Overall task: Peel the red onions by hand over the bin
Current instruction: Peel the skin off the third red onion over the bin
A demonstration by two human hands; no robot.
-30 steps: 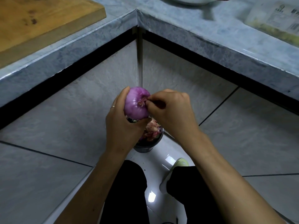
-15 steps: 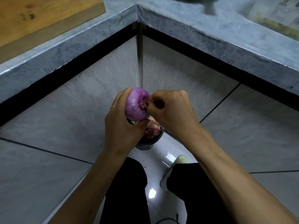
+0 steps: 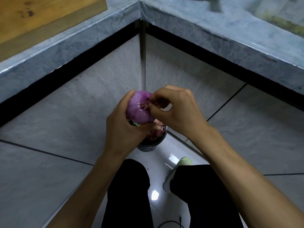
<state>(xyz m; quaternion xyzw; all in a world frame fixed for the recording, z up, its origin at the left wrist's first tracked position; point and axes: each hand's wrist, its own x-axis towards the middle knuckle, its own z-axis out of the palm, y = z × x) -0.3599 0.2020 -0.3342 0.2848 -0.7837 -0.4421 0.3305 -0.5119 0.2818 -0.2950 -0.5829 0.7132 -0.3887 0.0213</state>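
- Red onion at frame centre, held in the air above the bin; its frayed end faces the camera and slightly right, so the stem-to-root axis runs roughly toward the viewer.
- Onion surface: glossy, smooth, pale purple with faint lengthwise lines; dark ragged tuft at the exposed end.
- Left hand cups the onion from the left and below, fingers curled round its far side, thumb underneath.
- Right hand: thumb and fingers pressed together, pinching the tuft at the onion's end.
- Bin: small, round, dark, on pale glossy floor tiles; reddish papery skins inside.
- Desk edge, grey mottled stone, across the top; wooden board upper left.
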